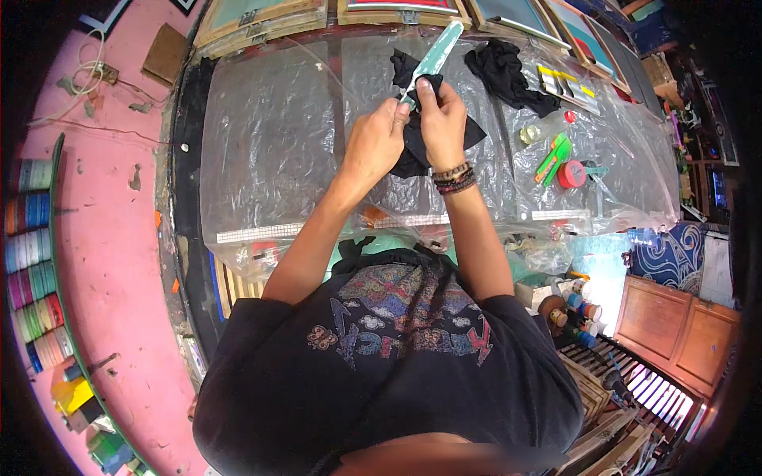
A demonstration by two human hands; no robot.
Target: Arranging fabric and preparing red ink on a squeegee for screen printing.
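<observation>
Over the far middle of a plastic-covered table [266, 143], my two hands meet at a long, flat, pale green spatula [438, 52] with white streaks on it. It tilts up and away to the right. My left hand [376, 141] is closed round its lower end, most of which the fingers hide. A black cloth [464, 140] is bunched in my right hand [443, 117], its thumb pressing a fold against the spatula. The cloth's loose corners hang below and behind both hands. A second black cloth [508, 73] lies crumpled to the right.
Wood-framed screens [401, 11] line the table's far edge. To the right lie yellow-and-white strips [567, 86], a clear bottle with a red cap [548, 127], a green cutter [553, 160] and a round red-lidded container [571, 174]. A pink wall [115, 262] stands left.
</observation>
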